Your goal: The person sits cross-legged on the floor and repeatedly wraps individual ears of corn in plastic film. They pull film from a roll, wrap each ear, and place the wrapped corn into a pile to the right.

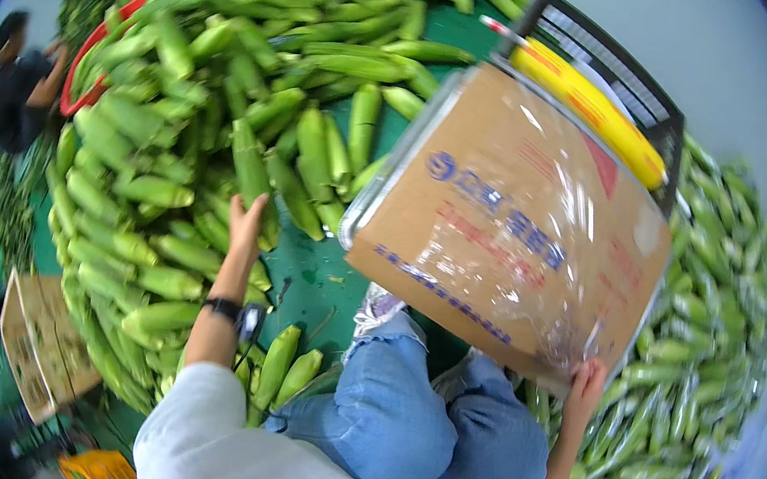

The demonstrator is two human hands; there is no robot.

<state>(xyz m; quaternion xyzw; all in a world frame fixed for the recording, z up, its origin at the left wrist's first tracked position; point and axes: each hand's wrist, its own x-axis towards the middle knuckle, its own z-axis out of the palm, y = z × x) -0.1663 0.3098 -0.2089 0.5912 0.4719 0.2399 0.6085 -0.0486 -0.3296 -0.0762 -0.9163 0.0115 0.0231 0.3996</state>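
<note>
Since the left hand has its fingers spread wide by the near end of a green corn ear on the left pile, it should probably close around the ear's middle, while the right hand, whose grip cannot be told, rests at the near right corner of the cardboard.

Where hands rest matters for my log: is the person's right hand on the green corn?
No, the right hand is at the lower right corner of the brown cardboard.
</note>
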